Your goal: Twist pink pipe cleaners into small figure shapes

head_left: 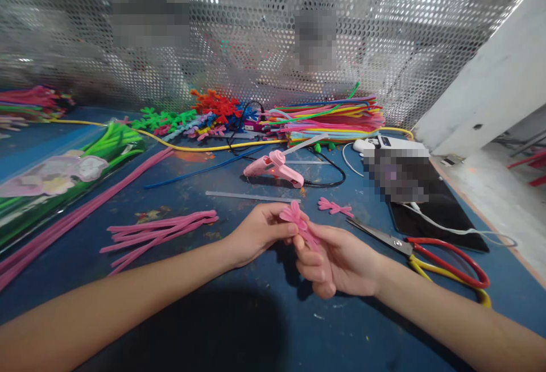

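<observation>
Above the middle of the blue table, both hands pinch one pink pipe-cleaner piece (pixel 293 215) bent into petal-like loops. My left hand (pixel 260 232) closes thumb and fingers on its looped end from the left. From the right, my right hand (pixel 336 258) grips its lower end, fingers curled; part of the piece is hidden behind the fingertips. A second looped pink pipe-cleaner piece (pixel 335 207) lies on the table just beyond my right hand. Folded pink pipe cleaners (pixel 160 234) rest to the left of my left hand.
Scissors (pixel 396 242) with red and yellow handles lie by my right forearm. A pink glue gun (pixel 273 170) with a black cord lies ahead, near a glue stick (pixel 251 196). Pipe-cleaner bundles (pixel 333 119) line the perforated metal screen (pixel 256 48). A black tablet (pixel 439 224) lies right.
</observation>
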Demonstrator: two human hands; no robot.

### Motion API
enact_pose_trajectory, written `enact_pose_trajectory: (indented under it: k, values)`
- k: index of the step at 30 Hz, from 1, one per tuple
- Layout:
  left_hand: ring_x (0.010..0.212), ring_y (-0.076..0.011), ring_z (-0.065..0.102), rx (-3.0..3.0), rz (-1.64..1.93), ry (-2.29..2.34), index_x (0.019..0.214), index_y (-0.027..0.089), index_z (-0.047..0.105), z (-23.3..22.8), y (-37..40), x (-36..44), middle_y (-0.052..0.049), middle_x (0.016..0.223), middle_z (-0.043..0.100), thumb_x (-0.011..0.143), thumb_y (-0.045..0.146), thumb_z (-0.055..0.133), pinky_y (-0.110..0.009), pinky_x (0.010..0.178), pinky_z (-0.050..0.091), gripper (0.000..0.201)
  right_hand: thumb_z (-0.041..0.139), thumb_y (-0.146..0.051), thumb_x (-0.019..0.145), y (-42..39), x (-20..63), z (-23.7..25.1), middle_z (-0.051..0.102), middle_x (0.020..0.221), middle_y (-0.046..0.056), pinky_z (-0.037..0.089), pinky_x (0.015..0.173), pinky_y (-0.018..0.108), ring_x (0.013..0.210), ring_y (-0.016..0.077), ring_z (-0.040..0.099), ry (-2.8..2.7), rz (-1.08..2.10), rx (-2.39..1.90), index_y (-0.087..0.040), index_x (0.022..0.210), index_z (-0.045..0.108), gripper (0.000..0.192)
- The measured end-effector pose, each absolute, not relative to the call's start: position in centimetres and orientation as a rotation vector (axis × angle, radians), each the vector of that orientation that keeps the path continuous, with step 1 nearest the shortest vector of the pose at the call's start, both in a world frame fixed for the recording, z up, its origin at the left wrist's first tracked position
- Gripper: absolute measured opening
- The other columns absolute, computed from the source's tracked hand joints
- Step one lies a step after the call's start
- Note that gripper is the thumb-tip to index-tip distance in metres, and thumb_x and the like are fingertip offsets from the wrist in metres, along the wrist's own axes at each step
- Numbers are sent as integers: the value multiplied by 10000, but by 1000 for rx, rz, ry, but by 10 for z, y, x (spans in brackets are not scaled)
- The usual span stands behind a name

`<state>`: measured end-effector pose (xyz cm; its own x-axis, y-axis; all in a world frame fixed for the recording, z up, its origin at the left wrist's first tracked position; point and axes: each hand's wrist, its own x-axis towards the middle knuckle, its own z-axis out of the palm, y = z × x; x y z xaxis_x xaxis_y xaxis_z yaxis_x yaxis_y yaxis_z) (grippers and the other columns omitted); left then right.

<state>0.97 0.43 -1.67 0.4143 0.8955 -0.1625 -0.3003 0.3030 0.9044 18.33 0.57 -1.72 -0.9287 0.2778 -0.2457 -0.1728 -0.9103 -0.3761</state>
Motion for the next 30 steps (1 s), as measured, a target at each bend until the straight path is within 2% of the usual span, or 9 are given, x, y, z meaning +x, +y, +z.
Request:
enact_pose_trajectory:
  k: [4,9,16,21,26,30]
  values:
    - [535,-81,507,966,899,836,781,116,658,-19,5,8,-8,625,596,648,268,728,-207,527,369,214,465,-339,863,6,184,-17,352,618,-41,337,469,184,563,79,420,-490,2827,-416,-138,761,516,231]
    - [578,-80,505,1135,912,847,745,130,664,-16,8,4,0,664,602,682,232,692,-210,575,392,124,496,-264,854,5,182,-20,369,613,-39,323,505,190,565,71,422,-597,2689,-497,-136,722,521,185]
    - [650,-109,551,1450,873,930,713,137,657,-6,7,-1,-14,712,635,704,241,668,-215,629,431,105,555,-285,828,2,181,-23,387,550,-51,317,483,193,503,60,418,-719,2629,-541,-127,692,545,208]
    - [663,-108,556,1563,826,1008,726,143,658,-3,7,-1,-16,736,641,742,253,628,-200,626,427,115,586,-358,805,1,179,-23,453,506,-46,354,479,212,444,59,445,-970,2439,-662,-117,688,577,268]
    - [664,-125,558,1700,791,1089,740,151,663,0,7,-2,-19,721,632,763,281,599,-213,620,428,146,630,-400,756,4,180,-20,484,480,-41,321,416,182,408,49,429,-1174,2232,-921,-114,702,607,293]
    - [670,-128,558,1838,803,1099,748,167,671,1,6,-3,-22,730,630,787,295,576,-217,626,423,164,674,-310,721,8,184,-16,432,475,-57,274,390,151,432,43,417,-950,2373,-925,-112,714,620,206]
